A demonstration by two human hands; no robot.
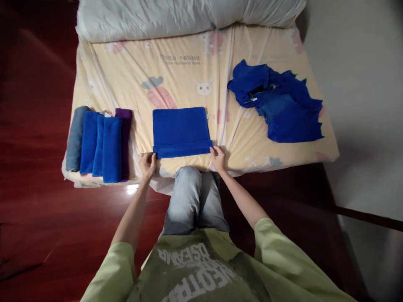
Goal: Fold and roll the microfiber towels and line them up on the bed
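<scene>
We are pinching the near corners of a flat, rectangular blue cloth (181,128) with a narrow folded strip along its near edge: our left hand (147,164) is grasping the left corner, our right hand (218,158) the right, fingertips nearly closed. Our thumbs and fingers are partly covering those corners, so we cannot make out the exact finger contact. Left of the blue cloth, rolled blue, grey and purple cloths (112,149) are lying side by side; right of it and slightly farther, a crumpled blue cloth pile (286,105) is hiding its own layers. Beyond the blue cloth, a puffy pale-grey quilt (189,19) is running out of view at the top.
</scene>
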